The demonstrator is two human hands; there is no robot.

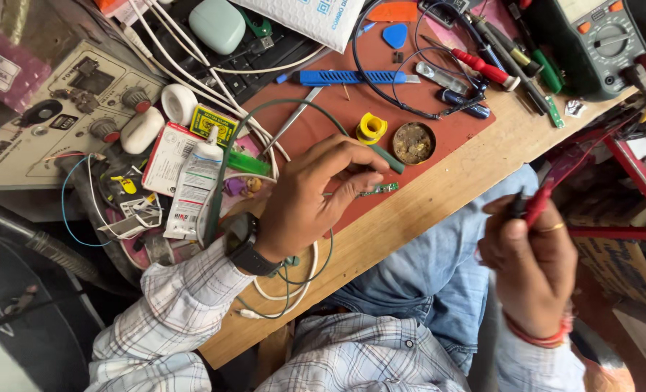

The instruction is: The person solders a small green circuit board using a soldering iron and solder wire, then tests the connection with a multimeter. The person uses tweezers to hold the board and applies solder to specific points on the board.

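**Bench entry: both hands on tools over a small circuit board**

I read the left hand [310, 196] as curled round a green-handled soldering iron [382, 157], fingers closed tight on the grip like a pen, tip end hidden under the fingertips. The iron's green cable loops away toward 11 o'clock and back under the wrist, which probably keeps slack off the tip. Just beside the fingertips, at 4 o'clock from them, lies a small narrow green circuit board [382, 189], at the near edge of the red-brown silicone work mat [439, 127]; the mat likely protects the wooden bench [410, 218] from heat.

The right hand [530, 268] is off the bench over the lap, at 3 o'clock from the left. Fingers are pinched shut round two thin probes, one red [539, 205] and one black [517, 203], held together as though parked.

Within easy reach at 12 o'clock from the board: one yellow spool of solder wire [371, 128] and one round tin of brown flux paste [414, 143], touching or nearly so. Further off at 1 o'clock, one dark green multimeter [591, 40]. One blue-handled utility knife [352, 77] at 12 o'clock; one white glue tube [196, 185] at 9 o'clock.

Count: probes 2, boards 1, irons 1.
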